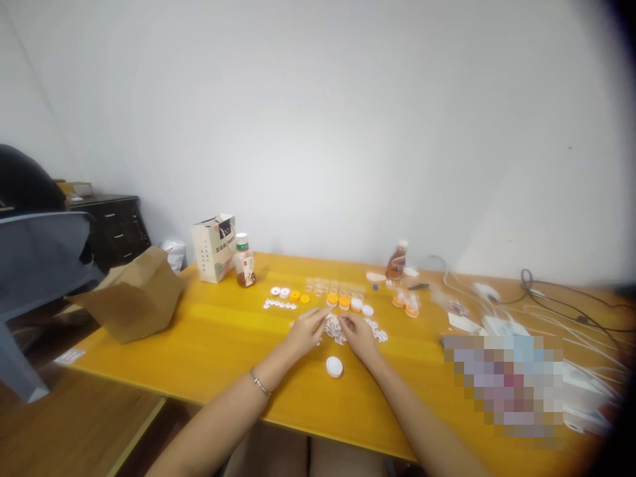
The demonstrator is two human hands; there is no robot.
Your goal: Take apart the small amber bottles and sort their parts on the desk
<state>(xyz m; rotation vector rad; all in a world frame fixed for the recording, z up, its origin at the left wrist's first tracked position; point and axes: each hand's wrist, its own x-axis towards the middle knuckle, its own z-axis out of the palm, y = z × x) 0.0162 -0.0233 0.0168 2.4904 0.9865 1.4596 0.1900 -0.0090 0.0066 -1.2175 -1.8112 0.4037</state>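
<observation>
Forearms [218, 419] (head view) lead to the left hand [304, 332] and right hand [358, 336], both half-curled at the ring pile [336, 329] on the table [213, 338]; whether either grasps anything cannot be told. White lid [334, 366]: nearer than the pile. Orange caps [344, 303]: just beyond it. Bag [134, 298]: well left.

The left arm [223, 412] and right arm [410, 403] reach forward, slanting inward. The left hand [305, 332] and right hand [360, 336] nearly meet, fingers [320, 320] bent; whether they pinch anything is unclear.
</observation>
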